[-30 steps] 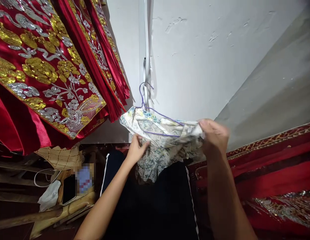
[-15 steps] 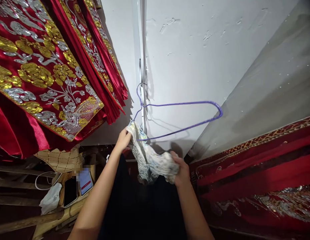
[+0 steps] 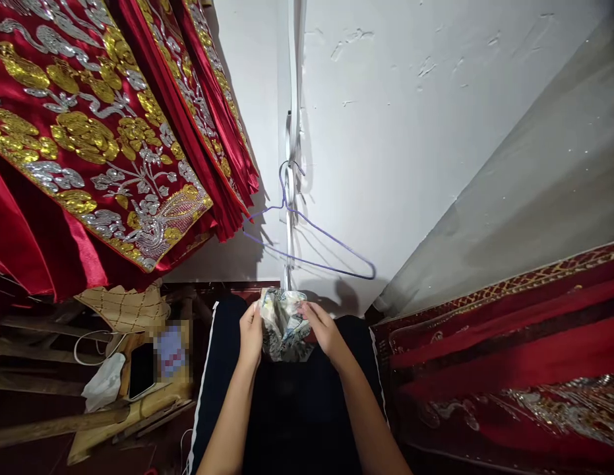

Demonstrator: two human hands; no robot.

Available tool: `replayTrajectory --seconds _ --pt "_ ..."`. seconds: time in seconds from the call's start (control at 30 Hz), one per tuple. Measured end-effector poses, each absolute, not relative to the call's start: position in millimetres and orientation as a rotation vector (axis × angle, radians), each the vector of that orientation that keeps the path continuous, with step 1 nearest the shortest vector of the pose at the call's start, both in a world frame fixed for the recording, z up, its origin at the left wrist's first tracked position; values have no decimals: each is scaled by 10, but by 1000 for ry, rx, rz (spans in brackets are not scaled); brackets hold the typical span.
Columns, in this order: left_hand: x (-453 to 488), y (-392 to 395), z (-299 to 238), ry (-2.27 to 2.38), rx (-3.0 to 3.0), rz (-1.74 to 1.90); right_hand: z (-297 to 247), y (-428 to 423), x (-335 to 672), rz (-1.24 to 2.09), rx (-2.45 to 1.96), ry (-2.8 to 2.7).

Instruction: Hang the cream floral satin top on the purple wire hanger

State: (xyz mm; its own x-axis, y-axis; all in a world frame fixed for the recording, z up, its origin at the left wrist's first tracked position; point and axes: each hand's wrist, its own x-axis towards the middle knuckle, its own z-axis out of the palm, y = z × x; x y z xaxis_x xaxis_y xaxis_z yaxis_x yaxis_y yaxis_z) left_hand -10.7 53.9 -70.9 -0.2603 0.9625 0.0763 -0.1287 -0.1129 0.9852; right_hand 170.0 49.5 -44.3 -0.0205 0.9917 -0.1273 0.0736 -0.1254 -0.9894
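Note:
A light, patterned piece of cloth (image 3: 285, 326), perhaps a garment, is bunched between my two hands above my lap. My left hand (image 3: 250, 328) grips its left edge, fingers closed on the fabric. On the other side, my right hand (image 3: 322, 324) pinches the top right edge. Just above them a bare purple clothes hanger (image 3: 331, 267) hangs from a white strip (image 3: 293, 86) on the wall, apart from the cloth.
Red cloths with gold and silver sequins (image 3: 84, 135) hang at upper left. A bamboo seat (image 3: 153, 412) at lower left holds a dark phone (image 3: 142, 371) and a crumpled white bag (image 3: 103, 382). Red embroidered fabric (image 3: 514, 356) lies under clear sheeting at right.
The cloth has come off the purple hanger and been drawn down toward my lap. My hands moved closer together. The hanger has swung back to hang more level.

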Motion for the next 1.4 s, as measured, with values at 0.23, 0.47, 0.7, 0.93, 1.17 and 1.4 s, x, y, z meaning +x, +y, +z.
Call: replayTrajectory --seconds 0.23,0.47,0.7,0.93,1.17,1.4 --pt "-22 265 -38 1122 1606 1344 132 365 1394 1406 -911 -1345" --pt "-122 322 190 932 1619 1319 593 418 1605 1529 -936 -1749" --pt "-361 456 245 838 2001 667 1268 672 2138 1152 -940 -1867" --pt "-267 412 613 753 1879 1024 1632 640 1876 1465 -662 -2330" --pt "-426 505 629 1069 2220 697 1614 751 2143 1009 -935 -2003" --pt "-994 522 764 1542 2265 563 1051 1379 2115 937 -1026 -1436"
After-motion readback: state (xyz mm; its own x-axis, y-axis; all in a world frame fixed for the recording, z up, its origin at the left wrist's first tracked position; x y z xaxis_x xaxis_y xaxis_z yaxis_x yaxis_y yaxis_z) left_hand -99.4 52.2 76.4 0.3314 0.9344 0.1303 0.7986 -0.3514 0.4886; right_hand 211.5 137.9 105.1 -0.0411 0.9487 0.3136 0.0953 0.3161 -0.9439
